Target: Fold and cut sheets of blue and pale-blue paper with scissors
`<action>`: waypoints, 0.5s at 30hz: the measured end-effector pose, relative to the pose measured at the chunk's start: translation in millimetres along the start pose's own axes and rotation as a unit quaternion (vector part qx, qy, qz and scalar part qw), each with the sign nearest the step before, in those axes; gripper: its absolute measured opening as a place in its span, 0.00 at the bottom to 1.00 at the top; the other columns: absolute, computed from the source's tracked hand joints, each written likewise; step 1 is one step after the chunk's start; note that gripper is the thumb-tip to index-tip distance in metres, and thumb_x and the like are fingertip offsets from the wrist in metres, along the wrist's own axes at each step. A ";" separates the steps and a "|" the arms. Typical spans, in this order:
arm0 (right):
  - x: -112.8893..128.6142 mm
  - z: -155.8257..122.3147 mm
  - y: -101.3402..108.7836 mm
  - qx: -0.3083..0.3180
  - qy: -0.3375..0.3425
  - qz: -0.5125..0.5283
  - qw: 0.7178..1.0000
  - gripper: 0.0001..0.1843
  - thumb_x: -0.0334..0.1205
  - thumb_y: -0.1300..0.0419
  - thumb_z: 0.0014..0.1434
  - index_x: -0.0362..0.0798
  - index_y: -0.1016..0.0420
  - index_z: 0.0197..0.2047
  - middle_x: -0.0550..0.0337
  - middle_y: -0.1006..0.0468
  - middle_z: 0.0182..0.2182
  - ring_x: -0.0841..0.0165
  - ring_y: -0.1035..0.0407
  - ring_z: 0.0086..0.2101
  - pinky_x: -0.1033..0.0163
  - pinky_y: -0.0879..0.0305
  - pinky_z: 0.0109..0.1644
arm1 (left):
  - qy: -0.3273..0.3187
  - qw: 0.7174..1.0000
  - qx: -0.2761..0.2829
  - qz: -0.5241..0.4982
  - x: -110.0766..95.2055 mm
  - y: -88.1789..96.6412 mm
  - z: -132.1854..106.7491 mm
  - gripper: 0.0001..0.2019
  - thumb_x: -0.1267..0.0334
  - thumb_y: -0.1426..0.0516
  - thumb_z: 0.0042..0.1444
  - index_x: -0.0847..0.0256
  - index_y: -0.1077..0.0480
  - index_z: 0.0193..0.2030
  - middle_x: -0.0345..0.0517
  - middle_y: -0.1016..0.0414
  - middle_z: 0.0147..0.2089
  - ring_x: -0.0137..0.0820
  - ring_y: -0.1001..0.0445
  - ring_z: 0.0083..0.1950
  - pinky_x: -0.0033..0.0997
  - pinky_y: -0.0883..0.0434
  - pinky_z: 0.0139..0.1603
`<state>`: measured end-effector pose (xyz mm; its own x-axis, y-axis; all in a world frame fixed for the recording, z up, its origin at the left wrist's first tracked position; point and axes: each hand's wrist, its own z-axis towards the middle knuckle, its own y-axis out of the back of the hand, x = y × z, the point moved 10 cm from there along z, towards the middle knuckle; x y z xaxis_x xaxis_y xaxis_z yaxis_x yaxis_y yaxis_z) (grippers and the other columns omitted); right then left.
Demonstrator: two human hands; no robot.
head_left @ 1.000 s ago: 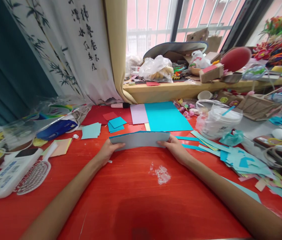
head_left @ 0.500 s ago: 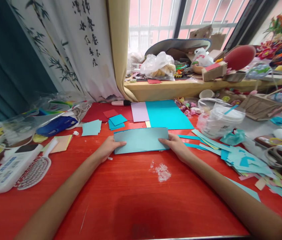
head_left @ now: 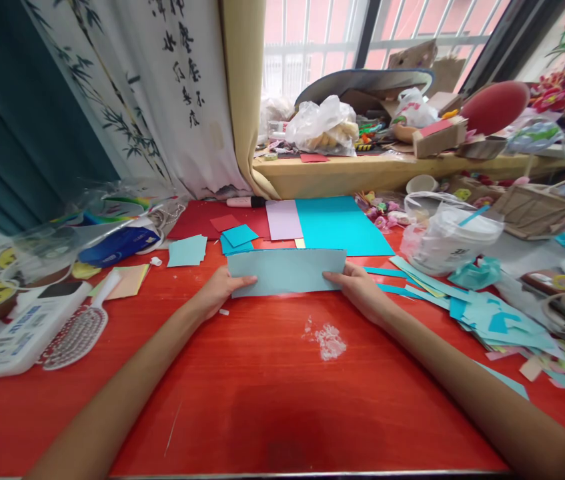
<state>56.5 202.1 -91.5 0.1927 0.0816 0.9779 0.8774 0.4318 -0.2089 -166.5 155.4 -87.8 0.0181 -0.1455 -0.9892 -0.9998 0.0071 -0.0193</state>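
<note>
A light blue strip of paper [head_left: 287,272] is held level by its two short ends over the red table [head_left: 272,400]. My left hand [head_left: 216,292] pinches its left end, the thumb flat on the near face. At the other end, my right hand [head_left: 359,287] grips the paper the same way, thumb in front and fingers behind. Beyond the strip lie small bright blue paper squares [head_left: 239,235] and pale blue squares [head_left: 187,251]. A large bright blue sheet [head_left: 339,223] and a lilac sheet [head_left: 283,220] rest behind them.
Paper offcuts [head_left: 505,320] are heaped on the right, near a white bucket [head_left: 449,237]. A hairbrush [head_left: 77,333] and a white bottle-like container [head_left: 25,333] lie on the left. White scraps [head_left: 331,341] sit in front of me. A cluttered windowsill [head_left: 322,170] runs along the back.
The strip's near face has tipped more toward me, and the darker blue edge below it no longer shows. Both hands keep their hold. The view has shifted slightly.
</note>
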 end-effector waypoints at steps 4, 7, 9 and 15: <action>0.9 0.5 -0.4 0.003 0.014 -0.008 1.000 0.16 0.38 0.38 0.49 0.49 0.27 0.43 0.58 0.23 0.42 0.62 0.29 0.41 0.56 0.37 0.49 | -0.044 0.999 -0.004 -0.009 -11.0 4.9 2.9 0.21 0.61 0.35 0.38 0.61 0.27 0.42 0.48 0.23 0.43 0.38 0.27 0.47 0.38 0.34 0.52; 3.2 1.2 -1.0 0.009 0.028 -0.012 0.999 0.18 0.38 0.38 0.48 0.49 0.28 0.45 0.58 0.23 0.43 0.63 0.30 0.42 0.56 0.38 0.49 | -0.042 0.999 0.001 -0.001 -8.3 7.4 5.6 0.22 0.62 0.34 0.37 0.62 0.27 0.42 0.48 0.23 0.42 0.38 0.27 0.46 0.40 0.35 0.52; 3.2 1.4 -1.4 0.012 0.027 -0.016 0.999 0.18 0.38 0.38 0.49 0.50 0.28 0.46 0.59 0.23 0.43 0.62 0.30 0.42 0.55 0.38 0.50 | -0.046 0.999 0.001 0.003 -7.1 8.2 6.3 0.23 0.62 0.34 0.37 0.62 0.28 0.43 0.48 0.23 0.41 0.39 0.28 0.47 0.41 0.35 0.52; 9.7 -1.3 1.0 -0.014 0.046 -0.059 0.997 0.18 0.43 0.38 0.49 0.49 0.27 0.44 0.59 0.23 0.40 0.60 0.30 0.41 0.54 0.36 0.48 | -0.033 0.999 0.005 0.019 -11.2 10.5 3.3 0.19 0.60 0.35 0.38 0.62 0.27 0.39 0.48 0.23 0.38 0.38 0.26 0.41 0.40 0.31 0.46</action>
<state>59.8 202.1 -82.3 0.1260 -0.0521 0.9907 0.9079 0.4085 -0.0940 -177.1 160.4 -77.3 -0.0185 -0.0789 -0.9967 -0.9996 0.0222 0.0168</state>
